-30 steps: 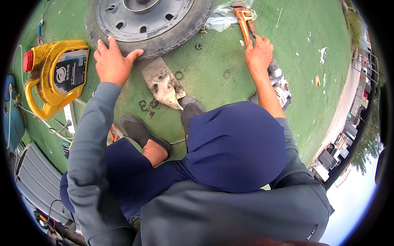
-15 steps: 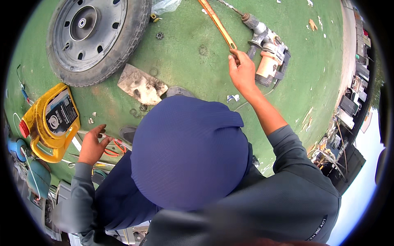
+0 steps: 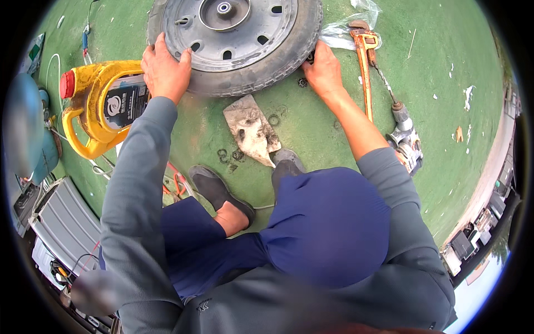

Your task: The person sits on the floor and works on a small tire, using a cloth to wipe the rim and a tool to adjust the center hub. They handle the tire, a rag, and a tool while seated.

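Observation:
A wheel with a grey metal rim and black tyre lies flat on the green floor ahead of me, cut off by the top of the picture. On its near left side, my left hand grips the tyre, thumb toward the rim. My right hand holds the tyre's right edge, with its fingertips partly hidden at the tread. An orange pipe wrench lies to the right of that hand. Left of my left hand stands a yellow jug with a red cap.
A stained piece of cardboard and several small rings lie before my feet. A small toothed part sits near my right hand. A power drill with a long bit rests at right, clear plastic beyond. Red-handled pliers lie left.
My right hand has let go of the pipe wrench, which now lies on the floor beside the drill. Both hands have moved forward onto the wheel. The view has shifted left.

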`<state>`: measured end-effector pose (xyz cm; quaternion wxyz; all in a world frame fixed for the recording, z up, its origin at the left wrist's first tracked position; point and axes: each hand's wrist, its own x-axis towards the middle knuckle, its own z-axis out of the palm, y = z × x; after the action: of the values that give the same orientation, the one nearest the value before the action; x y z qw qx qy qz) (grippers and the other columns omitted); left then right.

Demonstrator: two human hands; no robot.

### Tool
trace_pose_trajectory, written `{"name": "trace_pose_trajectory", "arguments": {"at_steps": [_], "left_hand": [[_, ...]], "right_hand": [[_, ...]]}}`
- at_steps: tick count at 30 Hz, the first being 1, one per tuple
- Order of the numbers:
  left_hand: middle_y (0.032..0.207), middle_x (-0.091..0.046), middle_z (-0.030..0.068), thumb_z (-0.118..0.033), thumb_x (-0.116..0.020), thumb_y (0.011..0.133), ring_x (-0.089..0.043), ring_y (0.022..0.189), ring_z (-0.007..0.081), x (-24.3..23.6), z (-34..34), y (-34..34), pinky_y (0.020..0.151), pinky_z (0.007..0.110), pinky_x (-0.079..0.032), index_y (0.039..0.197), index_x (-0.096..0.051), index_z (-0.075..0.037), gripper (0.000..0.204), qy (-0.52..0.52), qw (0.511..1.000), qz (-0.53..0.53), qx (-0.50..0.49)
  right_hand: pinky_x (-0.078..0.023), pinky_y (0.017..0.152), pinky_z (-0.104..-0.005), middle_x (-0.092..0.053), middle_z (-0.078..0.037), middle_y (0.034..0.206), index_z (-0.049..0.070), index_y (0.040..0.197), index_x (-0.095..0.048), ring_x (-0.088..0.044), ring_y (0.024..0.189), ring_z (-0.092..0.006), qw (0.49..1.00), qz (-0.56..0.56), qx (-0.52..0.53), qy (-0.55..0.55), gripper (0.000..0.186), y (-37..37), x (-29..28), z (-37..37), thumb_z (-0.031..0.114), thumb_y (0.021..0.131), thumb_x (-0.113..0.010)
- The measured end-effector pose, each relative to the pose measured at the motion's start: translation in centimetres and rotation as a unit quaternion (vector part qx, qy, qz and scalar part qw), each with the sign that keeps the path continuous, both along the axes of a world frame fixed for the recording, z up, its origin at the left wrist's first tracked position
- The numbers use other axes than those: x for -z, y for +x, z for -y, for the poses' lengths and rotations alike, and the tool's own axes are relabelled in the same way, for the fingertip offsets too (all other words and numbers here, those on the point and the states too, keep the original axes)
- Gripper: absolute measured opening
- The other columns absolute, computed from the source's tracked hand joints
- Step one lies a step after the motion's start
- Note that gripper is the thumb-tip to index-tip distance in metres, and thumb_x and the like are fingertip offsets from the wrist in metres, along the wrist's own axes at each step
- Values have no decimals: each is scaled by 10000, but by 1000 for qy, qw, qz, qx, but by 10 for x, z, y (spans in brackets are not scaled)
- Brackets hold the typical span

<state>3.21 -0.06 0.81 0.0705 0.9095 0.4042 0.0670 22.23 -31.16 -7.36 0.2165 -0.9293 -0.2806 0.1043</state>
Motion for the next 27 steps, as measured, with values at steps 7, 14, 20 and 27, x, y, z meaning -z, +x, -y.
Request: {"name": "trace_pose_trajectory", "arguments": {"at_steps": [7, 14, 20, 27], "left_hand": [[1543, -364, 306, -467, -726, 909, -415, 1414, 483, 42, -11, 3, 1153, 528, -400, 1634, -258, -158, 917, -139, 970, 90, -180], [1514, -405, 256, -357, -748, 870, -494, 1321, 471, 41, 4, 18, 1100, 540, -443, 1608, -331, -246, 855, -131, 939, 159, -275], [1504, -420, 260, -339, -750, 867, -496, 1317, 469, 37, 4, 26, 1094, 530, -452, 1603, -352, -229, 844, -125, 940, 154, -277], [1519, -406, 249, -357, -745, 868, -499, 1317, 457, 42, 2, 23, 1075, 519, -474, 1611, -341, -243, 853, -118, 942, 125, -286]], "right_hand": [[-547, 685, -388, -659, -107, 852, -31, 1525, -352, -672, 729, -234, 984, -144, 101, 16, 813, -7, -53, 68, 154, 875, -805], [-456, 512, -288, -547, -27, 744, -14, 1589, -323, -516, 570, -117, 815, -415, 394, 89, 676, -11, -187, 95, 158, 952, -465], [-377, 498, -257, -556, -10, 724, -14, 1307, -659, -481, 569, -76, 958, -212, 188, 46, 443, 37, -250, 59, 248, 1016, -454], [-545, 695, -395, -739, -138, 894, 56, 1104, -739, -708, 774, -297, 991, -5, -137, -1, 296, 41, -236, -128, 286, 923, -788]]}}
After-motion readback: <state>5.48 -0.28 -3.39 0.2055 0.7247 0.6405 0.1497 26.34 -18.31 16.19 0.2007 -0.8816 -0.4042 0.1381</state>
